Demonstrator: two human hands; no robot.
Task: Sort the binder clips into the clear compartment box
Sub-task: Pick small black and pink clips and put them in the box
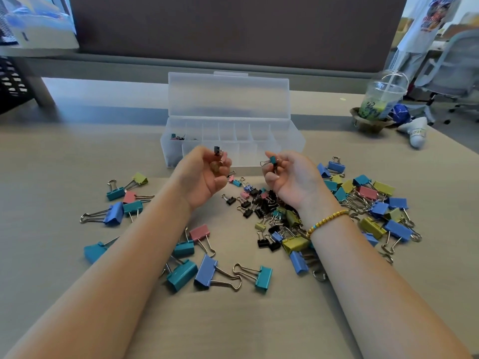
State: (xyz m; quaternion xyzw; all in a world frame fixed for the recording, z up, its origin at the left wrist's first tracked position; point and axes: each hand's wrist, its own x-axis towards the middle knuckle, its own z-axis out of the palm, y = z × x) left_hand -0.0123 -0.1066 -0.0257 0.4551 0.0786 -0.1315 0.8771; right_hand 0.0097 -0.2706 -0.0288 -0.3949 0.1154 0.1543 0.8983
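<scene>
While most of the binder clips [274, 208] lie scattered across the desk [51, 164], the head view shows both hands raised just in front of the clear compartment box [233, 141], each curled around small clips. The left hand [204, 174] has its fingers clenched on several tiny clips, a dark clip [217, 150] poking up between thumb and forefinger and a pink one tucked beside it. The right hand [287, 174] pinches a small teal clip [272, 160] with its wire handle sticking out to the left, the other fingers folded in under it. The box stands with its lid [228, 95] tipped up and back; only its far-left compartment holds a few small clips, so by my reckoning the sorting has barely begun. Larger blue, teal, pink and olive clips sit in loose groups to either side, the small black ones heaped between the wrists. These clips look light, stiff and springy, with smooth painted bodies that could slip; I would take each by its folded body, or hook a wire handle. A drink cup [383, 99] stands far right
</scene>
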